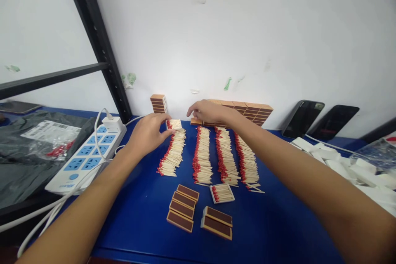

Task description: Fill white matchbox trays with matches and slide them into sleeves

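match tray (175,124), white-walled, shallow and rectangular, lined with slim pale sticks and red heads, at the far end of the leftmost match row (172,154), just in front of a short matchbox stack (158,103). clamped at its left side between thumb and fingers of the left hand (150,130). apart from that, across a gap, the right hand (207,110), back upward, fingers curved over the left end of the long matchbox wall (256,112), near a low single box (196,121); cannot tell whether gripping it or merely above it. nearer, three further match rows (227,156), bristly and uneven, red heads mostly to the left, with a few stray matches (255,188) lying crossed at the near end of the rightmost. in front of these, a second tray (225,193), thin-walled and white, filled with neatly parallel sticks. nearer again on the smooth blue tabletop (139,218), four oblong matchboxes (182,208) with dark brown faces and tan edges, and just beside, a pair of boxes (217,222) alike. to the left, a white plastic power strip (86,154) with blue socket panels, beside a crinkled dark plastic bag (17,154). to the right, a jumbled heap of angular white pieces (340,169) and glossy black phones (303,119) tilted by the scuffed white wall (241,41).
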Motion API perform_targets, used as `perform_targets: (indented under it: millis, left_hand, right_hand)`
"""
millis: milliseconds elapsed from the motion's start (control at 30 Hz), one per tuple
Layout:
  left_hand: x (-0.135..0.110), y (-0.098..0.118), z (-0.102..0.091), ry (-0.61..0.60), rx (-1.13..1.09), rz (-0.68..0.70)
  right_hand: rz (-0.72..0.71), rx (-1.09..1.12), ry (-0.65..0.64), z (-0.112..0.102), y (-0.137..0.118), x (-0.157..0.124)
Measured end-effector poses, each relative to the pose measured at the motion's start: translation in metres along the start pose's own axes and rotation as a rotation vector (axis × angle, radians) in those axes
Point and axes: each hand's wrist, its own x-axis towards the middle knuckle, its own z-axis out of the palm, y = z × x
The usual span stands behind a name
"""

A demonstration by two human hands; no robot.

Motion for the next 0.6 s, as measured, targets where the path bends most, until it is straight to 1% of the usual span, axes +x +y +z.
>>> perform_targets:
  millis: [67,233,333,400,467,600]
  left_hand:
    - [0.0,0.0,0.001,-0.007,-0.002,0.004]
    - [-0.001,-0.002,0.004,-0.014,-0.007,0.005]
    - [-0.001,-0.003,0.005,-0.01,0.007,0.008]
    - [-0.001,-0.003,0.006,-0.007,0.018,0.008]
    - [-0.001,-0.003,0.006,-0.008,0.02,0.012]
    - [-0.001,-0.002,0.005,-0.013,-0.006,0.019]
  right_hand:
    - [-0.009,0.016,-0.007,0.001,0.001,-0.002]
    - [-0.008,0.006,-0.114,0.019,-0.001,0.0]
    - [0.013,0.004,-0.136,0.025,0.001,0.001]
    - [0.019,0.018,-0.122,0.023,0.002,0.0]
    - [0.026,0.043,-0.081,0.017,0.002,-0.004]
    - [0.043,0.11,0.02,-0.001,-0.002,-0.021]
